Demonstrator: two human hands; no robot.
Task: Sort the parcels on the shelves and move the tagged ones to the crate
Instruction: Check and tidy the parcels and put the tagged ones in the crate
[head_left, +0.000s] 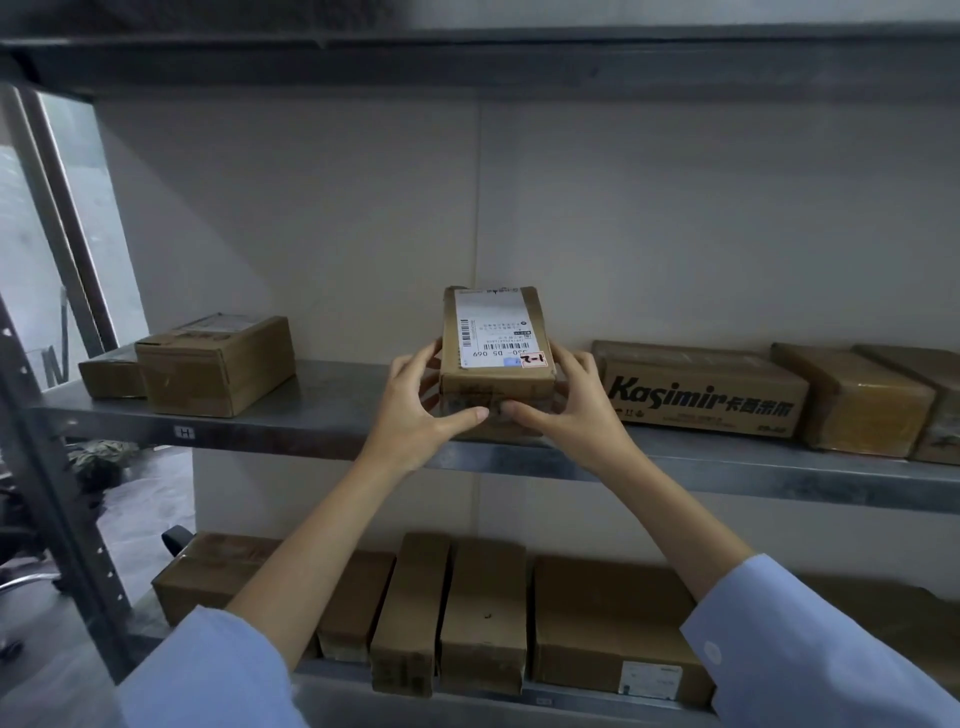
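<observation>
Metal rack, two levels in view. The mid shelf (332, 405) carries parcels in three groups w/ bare steel between. The lower shelf (332, 693) is packed w/ a row of brown boxes (483, 613) along its front edge. No crate in shot, so no way to count what's already in it.

Mid shelf, right end: Kasimir box (701, 389) lies flat, taped tan box (852, 405) touching its right side, one more cut off by the frame. Left end: cube-ish box (218, 364) w/ a smaller flat box (111, 376) just beside it. None shows a hand-written tag from this angle.

Centre, at the mid shelf's front edge: the tagged parcel (493, 343), long side pointing at the back wall, shipping label (485, 325) on top. Its btm is hidden, so can't tell if it's lifted or resting. The left hand (415, 410) grips the parcel's left side, fingers curled round it, thumb along the front face. The right hand (571, 410) mirrors that on the right side; thumb tips nearly meet.

Small red-edged tag (534, 358) sits at the near right corner of the parcel's top, reads approx "1-2".

My read: one tagged parcel is in hand but not yet carried off. Every other box on both levels looks unchecked, so most of the sorting is left.
</observation>
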